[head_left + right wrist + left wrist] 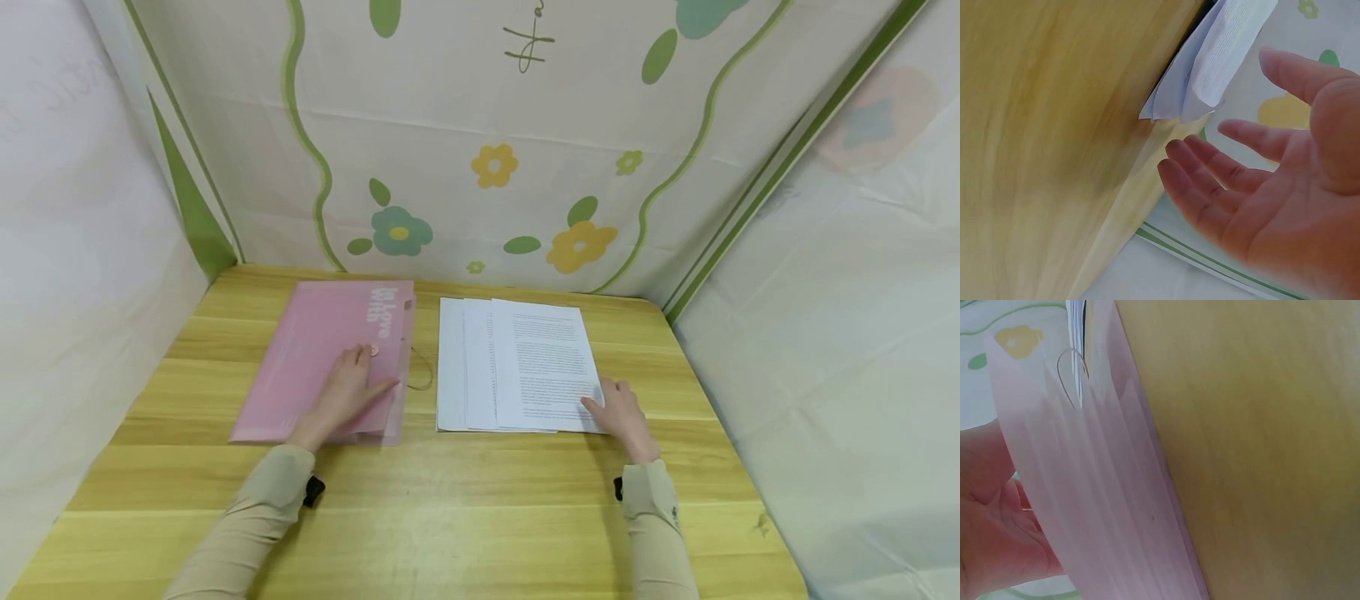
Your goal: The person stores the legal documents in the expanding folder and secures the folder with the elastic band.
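A pink translucent expanding file folder [300, 358] with white lettering lies flat on the left side of the table. Over its flap, close to the round button [374, 350], my left hand [347, 393] rests with fingers extended. The left wrist view shows the layered edge of the folder [1104, 487] beside that hand [1004, 531]. To the right lie several overlapping sheets of printed paper [551, 362], fanned sideways. At their lower right corner is my right hand [622, 417]; in the right wrist view its fingers are spread and loosely bent, with nothing held.
A thin string loop [423, 371] sticks out from the folder's right side toward the papers. The wooden table [420, 517] is bordered by a white flowered fabric [450, 125] at the back and pale fabric at both sides.
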A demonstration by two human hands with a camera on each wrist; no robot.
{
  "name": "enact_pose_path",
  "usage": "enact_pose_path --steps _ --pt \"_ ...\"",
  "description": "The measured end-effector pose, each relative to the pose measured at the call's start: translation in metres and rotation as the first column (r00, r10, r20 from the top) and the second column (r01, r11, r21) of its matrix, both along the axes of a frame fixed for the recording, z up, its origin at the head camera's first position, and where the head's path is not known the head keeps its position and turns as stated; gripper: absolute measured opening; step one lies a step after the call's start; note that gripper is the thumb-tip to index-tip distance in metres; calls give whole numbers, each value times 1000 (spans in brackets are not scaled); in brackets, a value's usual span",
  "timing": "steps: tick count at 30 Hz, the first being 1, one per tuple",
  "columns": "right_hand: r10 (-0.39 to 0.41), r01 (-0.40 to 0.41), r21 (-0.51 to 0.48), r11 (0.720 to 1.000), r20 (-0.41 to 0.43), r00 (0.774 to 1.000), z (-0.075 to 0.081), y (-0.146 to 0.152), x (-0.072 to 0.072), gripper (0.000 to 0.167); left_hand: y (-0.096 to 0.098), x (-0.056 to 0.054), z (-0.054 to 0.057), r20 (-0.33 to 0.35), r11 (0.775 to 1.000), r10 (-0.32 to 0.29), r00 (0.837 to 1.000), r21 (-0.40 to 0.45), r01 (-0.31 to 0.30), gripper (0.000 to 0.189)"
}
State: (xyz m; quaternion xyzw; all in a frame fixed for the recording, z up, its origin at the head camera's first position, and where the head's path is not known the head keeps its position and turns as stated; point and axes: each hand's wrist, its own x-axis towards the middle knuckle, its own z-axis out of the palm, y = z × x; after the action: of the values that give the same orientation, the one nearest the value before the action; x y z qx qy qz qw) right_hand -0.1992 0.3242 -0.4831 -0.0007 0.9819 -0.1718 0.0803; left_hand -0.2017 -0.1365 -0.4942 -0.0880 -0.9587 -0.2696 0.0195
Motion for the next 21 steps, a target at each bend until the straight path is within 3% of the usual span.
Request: enact_pose_path --steps 11,21 --pt "-48 48 -5 999 67 997 -2 2 -3 69 10 3 -3 23 1000 -10 1000 5 10 91" --pt "-131 128 45 991 81 988 1 -5 -7 70 14 5 -4 -27 996 -16 1000 -82 14 80"
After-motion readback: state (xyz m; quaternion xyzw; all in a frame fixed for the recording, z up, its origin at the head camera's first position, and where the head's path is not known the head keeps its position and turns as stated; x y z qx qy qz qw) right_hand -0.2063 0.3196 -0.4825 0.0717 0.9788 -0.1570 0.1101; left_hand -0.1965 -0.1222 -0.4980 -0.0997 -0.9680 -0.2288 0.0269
